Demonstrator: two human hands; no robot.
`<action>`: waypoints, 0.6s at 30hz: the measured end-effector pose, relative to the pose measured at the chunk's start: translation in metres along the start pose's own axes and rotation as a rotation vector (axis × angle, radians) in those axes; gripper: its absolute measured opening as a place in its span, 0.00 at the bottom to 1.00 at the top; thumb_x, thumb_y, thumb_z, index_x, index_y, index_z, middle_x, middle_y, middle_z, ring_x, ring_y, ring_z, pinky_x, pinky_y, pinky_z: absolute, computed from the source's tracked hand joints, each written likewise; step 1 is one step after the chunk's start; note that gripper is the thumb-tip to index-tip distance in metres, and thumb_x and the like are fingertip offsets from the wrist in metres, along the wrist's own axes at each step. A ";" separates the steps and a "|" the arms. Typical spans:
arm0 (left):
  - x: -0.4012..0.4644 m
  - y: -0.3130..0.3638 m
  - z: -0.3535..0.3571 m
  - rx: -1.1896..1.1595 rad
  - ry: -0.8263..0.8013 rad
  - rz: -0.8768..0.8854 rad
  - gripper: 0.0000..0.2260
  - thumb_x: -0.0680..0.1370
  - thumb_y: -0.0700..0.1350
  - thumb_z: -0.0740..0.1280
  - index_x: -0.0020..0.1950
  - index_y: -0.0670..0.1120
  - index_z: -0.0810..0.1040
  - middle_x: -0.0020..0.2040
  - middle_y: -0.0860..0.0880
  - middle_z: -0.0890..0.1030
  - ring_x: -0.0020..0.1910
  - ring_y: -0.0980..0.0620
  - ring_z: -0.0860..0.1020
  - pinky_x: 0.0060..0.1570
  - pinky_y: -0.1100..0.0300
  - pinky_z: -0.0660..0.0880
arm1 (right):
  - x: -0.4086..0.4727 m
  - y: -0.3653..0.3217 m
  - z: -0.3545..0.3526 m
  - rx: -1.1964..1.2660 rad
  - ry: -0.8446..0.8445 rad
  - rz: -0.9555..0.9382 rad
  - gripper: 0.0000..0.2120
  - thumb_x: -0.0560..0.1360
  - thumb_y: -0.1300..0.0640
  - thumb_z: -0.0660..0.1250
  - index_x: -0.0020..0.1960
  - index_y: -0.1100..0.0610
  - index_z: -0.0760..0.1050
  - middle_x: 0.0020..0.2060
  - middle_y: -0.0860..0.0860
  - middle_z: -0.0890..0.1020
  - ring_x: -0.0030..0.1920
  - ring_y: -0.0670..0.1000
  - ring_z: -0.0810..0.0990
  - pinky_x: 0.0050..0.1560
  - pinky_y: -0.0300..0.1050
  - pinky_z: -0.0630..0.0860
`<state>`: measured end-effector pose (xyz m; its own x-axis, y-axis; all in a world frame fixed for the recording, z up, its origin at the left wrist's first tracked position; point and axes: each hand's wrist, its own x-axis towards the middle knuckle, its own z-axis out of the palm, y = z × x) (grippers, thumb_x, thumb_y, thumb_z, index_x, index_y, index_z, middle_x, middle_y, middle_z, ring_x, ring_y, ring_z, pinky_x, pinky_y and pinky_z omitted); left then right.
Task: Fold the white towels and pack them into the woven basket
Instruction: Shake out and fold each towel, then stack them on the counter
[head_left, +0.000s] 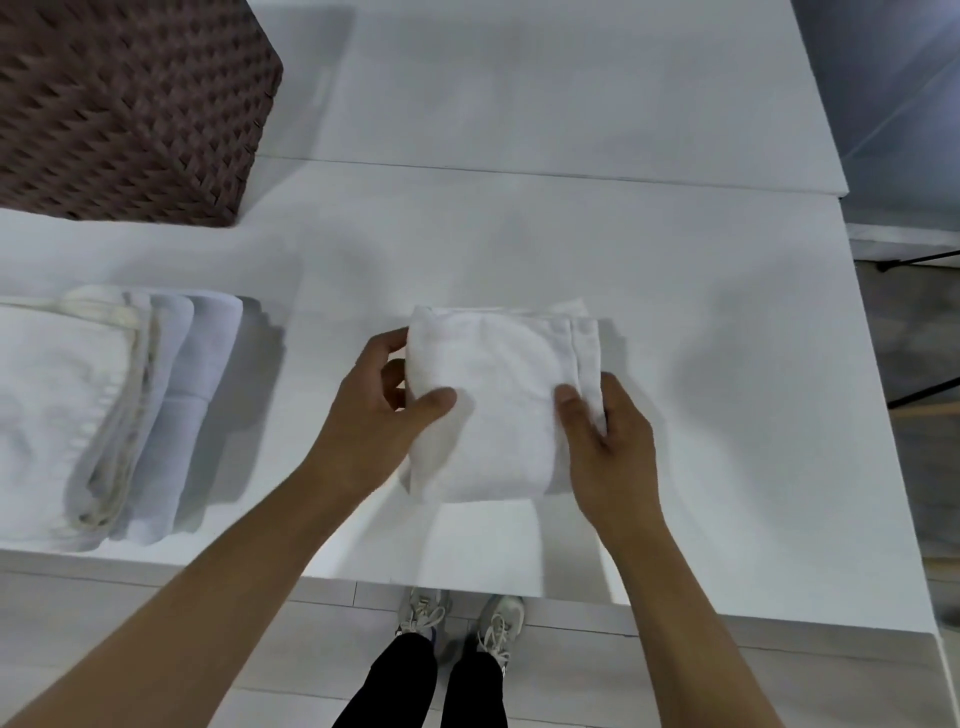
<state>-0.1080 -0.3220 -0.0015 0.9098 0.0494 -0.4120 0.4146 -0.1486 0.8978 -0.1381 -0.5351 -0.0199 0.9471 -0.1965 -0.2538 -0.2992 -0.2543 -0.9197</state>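
folded towel (493, 405): lying near the front edge of the table (727, 322), squared into a thick pad, layered edges showing along its right side, long axis running away from the body.
left hand (379, 400): gripping the towel's left edge, thumb pressing on top, fingers curling around and under the fold.
right hand (608, 431): gripping the right edge where the layers are stacking, thumb lying on top, fingers tucking beneath and mostly hiding.
hands together or apart: sitting apart, one on each side, both clamping the same pad between them.
woven basket (119, 109): standing at the far left of the table, dark brown, only its side wall showing; opening out of view, so contents not telling.
towel stack (104, 410): resting at the left edge of the table, well apart from the held pad; whether folded or still waiting, not telling clearly.
step in hand: judging this fold as finished and the pad as being gathered for lifting.
key relation: basket lying up and to the left of the hands, beyond the stack; left hand sitting nearer to it, right hand needing the longer reach across.
next move calling for: keeping both edges pinched while carrying diagonally left and away, holding the pad level.
risk: loose layers on the right side possibly slipping open if the right grip is easing early.
floor and shoes (462, 618): showing below the table's front edge.
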 end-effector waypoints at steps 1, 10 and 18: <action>0.001 -0.007 0.001 0.091 0.039 0.024 0.27 0.72 0.43 0.76 0.68 0.56 0.71 0.53 0.53 0.84 0.47 0.52 0.84 0.49 0.58 0.79 | 0.008 0.002 0.004 -0.018 0.007 0.001 0.12 0.84 0.51 0.64 0.42 0.49 0.71 0.32 0.51 0.73 0.30 0.44 0.68 0.31 0.34 0.66; -0.008 -0.047 0.006 0.418 0.211 -0.005 0.22 0.77 0.51 0.73 0.68 0.54 0.70 0.53 0.57 0.79 0.46 0.58 0.80 0.43 0.59 0.76 | 0.033 0.024 0.016 -0.255 0.180 0.119 0.15 0.78 0.44 0.70 0.57 0.50 0.70 0.48 0.43 0.78 0.44 0.43 0.78 0.37 0.37 0.69; -0.032 -0.054 0.011 0.335 0.168 -0.200 0.15 0.79 0.49 0.70 0.64 0.50 0.74 0.50 0.58 0.80 0.47 0.58 0.79 0.44 0.64 0.73 | -0.013 0.016 0.006 -0.345 0.092 0.378 0.22 0.79 0.40 0.65 0.66 0.51 0.69 0.58 0.51 0.76 0.49 0.52 0.75 0.48 0.46 0.69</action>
<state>-0.1591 -0.3264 -0.0384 0.8137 0.2661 -0.5168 0.5800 -0.4315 0.6910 -0.1549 -0.5307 -0.0329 0.7561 -0.4138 -0.5070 -0.6538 -0.4441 -0.6126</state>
